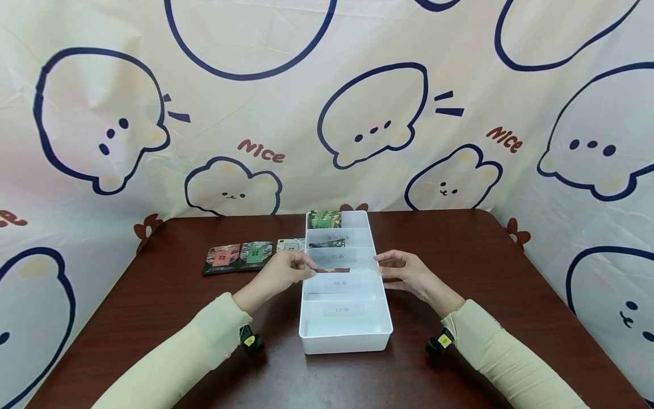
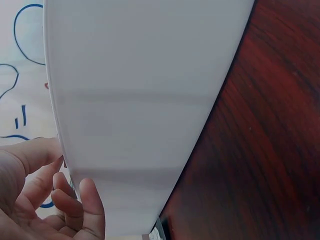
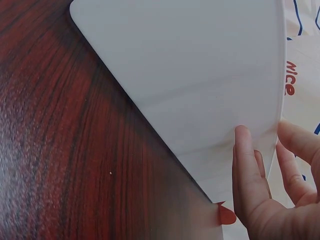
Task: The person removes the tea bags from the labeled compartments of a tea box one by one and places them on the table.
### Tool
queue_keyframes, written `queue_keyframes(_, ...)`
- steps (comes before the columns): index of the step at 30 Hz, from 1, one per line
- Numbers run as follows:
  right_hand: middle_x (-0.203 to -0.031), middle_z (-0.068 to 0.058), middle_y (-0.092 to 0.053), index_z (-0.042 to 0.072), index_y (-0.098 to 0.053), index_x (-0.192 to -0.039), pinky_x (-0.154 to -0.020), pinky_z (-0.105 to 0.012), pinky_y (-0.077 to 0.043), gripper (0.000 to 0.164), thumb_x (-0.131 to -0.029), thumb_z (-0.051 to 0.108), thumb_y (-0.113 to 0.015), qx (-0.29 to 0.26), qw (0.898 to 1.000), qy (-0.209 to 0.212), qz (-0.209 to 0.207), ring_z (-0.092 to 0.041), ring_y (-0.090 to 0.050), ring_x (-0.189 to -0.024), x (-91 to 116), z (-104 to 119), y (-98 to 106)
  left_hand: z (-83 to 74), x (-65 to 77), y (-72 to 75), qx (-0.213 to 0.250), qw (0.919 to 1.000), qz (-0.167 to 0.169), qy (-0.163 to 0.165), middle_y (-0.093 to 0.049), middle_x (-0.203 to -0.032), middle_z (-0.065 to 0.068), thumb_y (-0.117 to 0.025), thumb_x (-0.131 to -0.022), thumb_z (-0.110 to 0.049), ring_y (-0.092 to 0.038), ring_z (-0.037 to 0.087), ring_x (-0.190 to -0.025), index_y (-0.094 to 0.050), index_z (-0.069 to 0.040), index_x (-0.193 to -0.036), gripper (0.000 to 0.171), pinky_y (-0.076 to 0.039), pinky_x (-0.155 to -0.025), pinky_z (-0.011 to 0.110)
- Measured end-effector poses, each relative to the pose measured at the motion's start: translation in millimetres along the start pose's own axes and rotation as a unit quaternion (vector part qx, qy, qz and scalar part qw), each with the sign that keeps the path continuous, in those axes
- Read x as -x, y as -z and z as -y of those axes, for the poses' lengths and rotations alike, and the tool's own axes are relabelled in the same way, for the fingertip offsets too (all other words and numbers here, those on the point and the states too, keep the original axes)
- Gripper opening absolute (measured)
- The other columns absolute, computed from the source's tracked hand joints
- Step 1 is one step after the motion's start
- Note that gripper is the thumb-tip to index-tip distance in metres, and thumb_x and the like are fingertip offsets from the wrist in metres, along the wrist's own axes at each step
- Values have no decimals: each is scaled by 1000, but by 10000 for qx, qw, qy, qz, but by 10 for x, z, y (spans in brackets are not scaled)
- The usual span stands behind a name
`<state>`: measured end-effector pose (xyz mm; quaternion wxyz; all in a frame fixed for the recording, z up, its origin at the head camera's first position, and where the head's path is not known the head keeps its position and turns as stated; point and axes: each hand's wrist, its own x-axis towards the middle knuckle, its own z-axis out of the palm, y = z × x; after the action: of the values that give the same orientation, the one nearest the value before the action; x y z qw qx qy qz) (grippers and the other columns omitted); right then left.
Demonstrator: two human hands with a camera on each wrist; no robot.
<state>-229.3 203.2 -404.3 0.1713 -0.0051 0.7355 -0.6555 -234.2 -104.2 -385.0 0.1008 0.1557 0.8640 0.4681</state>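
Observation:
A long white divided box point(image 1: 344, 343) stands on the table between both hands. My left hand point(image 1: 286, 272) reaches over its left rim and pinches the left end of a red tea packet point(image 1: 334, 270), which stands on edge in a middle compartment. In the left wrist view, the fingers overlap the box's wall point(image 2: 135, 130). At the opposite side, my right hand point(image 1: 409, 275) touches the right rim with extended fingers point(image 3: 245, 160) along the outer wall. Behind the red packet, a green tea packet point(image 1: 327, 243) stands in one compartment and a brighter green packet point(image 1: 325, 219) in the rearmost.
Left of the box lie a red-and-black packet point(image 1: 222, 258), a green-and-black packet point(image 1: 255, 254) and a pale packet point(image 1: 290, 244), partly hidden by the box. Printed labels point(image 1: 342, 311) mark the compartments. The dark wooden table point(image 1: 460, 244) meets a patterned cloth point(image 1: 291, 113) at the back.

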Motion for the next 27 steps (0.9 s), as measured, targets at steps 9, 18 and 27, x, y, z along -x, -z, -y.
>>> queue_keyframes(9, -115, -15, -58, -3, -53, -130, -84, -43, -57, 46, -89, 8, -70, 55, 10000, -53, -19, -17, -67, -89, -26, -17, 16, -40, 4, 22, 60, 9999, -133, 27, -59, -81, 6, -71, -88, -14, -49, 20, -72, -76, -10, -91, 6, -44, -59, 29)
queue_keyframes(18, -113, -13, -59, 1, -57, -126, -84, -42, -57, 43, -87, 10, -72, -5, 10000, -64, -37, -18, -66, -89, -27, -17, 20, -145, 9, 76, 461, 9976, -510, 31, -66, -97, 5, -73, -87, -18, -53, 21, -80, -77, -12, -93, 9, -52, -70, 39)
queue_keyframes(27, -114, -13, -58, 1, -58, -126, -86, -45, -56, 41, -88, 10, -71, -13, 10000, -62, -16, -18, -66, -90, -25, -20, 23, -280, 32, 194, 949, 9923, -759, -253, -68, -105, 7, -71, -90, -21, -58, 20, -94, -74, -7, -102, 19, -53, -82, 34)
